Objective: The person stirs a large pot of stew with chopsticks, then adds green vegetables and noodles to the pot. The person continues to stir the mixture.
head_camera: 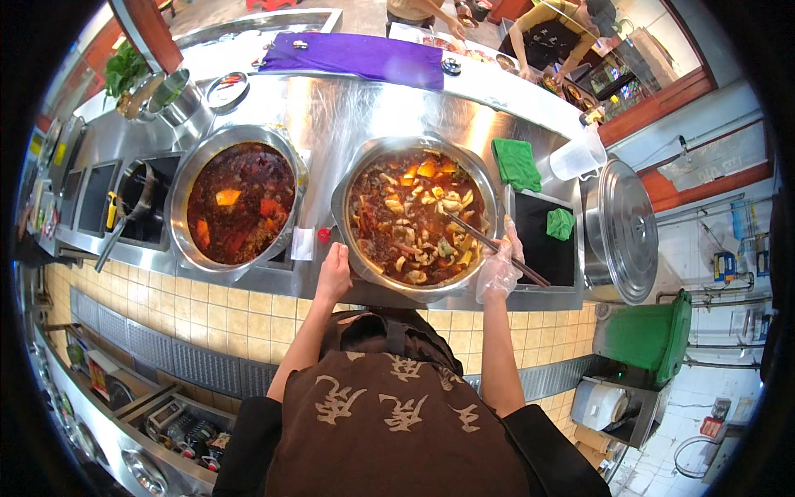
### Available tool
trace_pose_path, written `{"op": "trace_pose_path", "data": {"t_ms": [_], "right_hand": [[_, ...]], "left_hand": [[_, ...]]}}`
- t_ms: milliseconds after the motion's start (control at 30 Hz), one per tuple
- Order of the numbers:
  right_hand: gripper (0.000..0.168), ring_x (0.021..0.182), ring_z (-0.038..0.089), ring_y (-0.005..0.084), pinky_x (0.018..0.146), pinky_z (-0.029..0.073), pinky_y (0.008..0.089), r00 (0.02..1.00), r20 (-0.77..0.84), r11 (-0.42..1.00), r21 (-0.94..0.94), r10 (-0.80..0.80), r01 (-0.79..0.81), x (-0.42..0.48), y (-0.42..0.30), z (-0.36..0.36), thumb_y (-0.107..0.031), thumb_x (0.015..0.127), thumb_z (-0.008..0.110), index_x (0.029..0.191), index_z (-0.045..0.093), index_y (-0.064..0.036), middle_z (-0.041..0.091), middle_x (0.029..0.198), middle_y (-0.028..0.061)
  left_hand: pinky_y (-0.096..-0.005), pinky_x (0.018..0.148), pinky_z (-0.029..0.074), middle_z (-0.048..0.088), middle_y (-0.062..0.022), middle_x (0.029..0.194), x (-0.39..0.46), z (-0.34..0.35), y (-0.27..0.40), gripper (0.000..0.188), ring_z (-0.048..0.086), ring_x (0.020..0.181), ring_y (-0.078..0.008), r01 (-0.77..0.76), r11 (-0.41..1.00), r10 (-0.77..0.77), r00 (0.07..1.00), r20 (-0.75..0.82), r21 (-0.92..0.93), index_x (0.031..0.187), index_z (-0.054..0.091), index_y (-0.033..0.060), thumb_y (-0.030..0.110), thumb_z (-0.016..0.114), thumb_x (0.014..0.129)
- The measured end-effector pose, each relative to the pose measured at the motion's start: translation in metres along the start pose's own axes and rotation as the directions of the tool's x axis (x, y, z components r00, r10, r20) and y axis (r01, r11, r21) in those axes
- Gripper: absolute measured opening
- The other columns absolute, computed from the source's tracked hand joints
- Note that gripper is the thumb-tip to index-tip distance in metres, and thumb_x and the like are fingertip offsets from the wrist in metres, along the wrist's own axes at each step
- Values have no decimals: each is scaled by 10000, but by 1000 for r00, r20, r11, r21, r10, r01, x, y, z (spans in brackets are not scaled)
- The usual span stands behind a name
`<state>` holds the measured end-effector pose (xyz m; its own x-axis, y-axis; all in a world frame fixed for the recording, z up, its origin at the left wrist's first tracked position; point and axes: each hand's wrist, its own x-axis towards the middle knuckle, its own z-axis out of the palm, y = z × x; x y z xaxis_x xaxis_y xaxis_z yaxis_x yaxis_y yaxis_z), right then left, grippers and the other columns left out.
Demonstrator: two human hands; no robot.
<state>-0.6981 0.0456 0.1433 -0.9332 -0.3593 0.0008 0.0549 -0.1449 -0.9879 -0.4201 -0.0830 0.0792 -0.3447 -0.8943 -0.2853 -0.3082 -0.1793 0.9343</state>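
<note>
A large metal pot in front of me holds dark red broth with pale chunks of food and yellow pieces in it. My left hand, bare, is closed at the pot's lower left rim; its fingertips are partly hidden. In a clear plastic glove, my right hand grips a pair of long dark chopsticks at the pot's right side. Their tips reach in among the food. To the left stands a second metal pot of dark red broth, with a few orange pieces floating.
A ladle rests in a dark pot at left. Green cloths lie at right, near a plastic jug and a large lidded steel pot. A purple cloth covers part of the far ledge. Two people work beyond it.
</note>
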Motion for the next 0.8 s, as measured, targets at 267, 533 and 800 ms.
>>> {"op": "trace_pose_path", "data": {"t_ms": [267, 533, 800], "right_hand": [[390, 772, 550, 119, 660, 506, 215, 990, -134, 998, 51, 38, -32, -7, 16, 26, -3, 939, 407, 1308, 513, -73, 576, 1044, 81], [256, 679, 530, 99, 639, 457, 234, 995, 82, 972, -219, -64, 81, 8, 19, 29, -130, 960, 463, 1146, 618, -46, 616, 967, 20], [198, 631, 505, 77, 559, 415, 204, 992, 88, 995, -38, -85, 89, -7, -14, 26, -164, 973, 510, 983, 654, -29, 630, 913, 32]], "left_hand": [[-268, 395, 397, 466, -23, 618, 7, 3, -25, 303, 454, 423, -124, 54, 956, -38, 997, 59, -290, 881, 474, 62, 302, 356, 1025], [-253, 375, 377, 455, -5, 628, 5, 8, -17, 304, 435, 426, -98, 8, 978, 0, 999, 39, -207, 864, 464, 69, 300, 352, 1027], [-242, 379, 386, 437, 5, 632, 7, 6, -23, 301, 431, 432, -92, 67, 957, -48, 996, 73, -281, 866, 465, 72, 301, 354, 1027]]}}
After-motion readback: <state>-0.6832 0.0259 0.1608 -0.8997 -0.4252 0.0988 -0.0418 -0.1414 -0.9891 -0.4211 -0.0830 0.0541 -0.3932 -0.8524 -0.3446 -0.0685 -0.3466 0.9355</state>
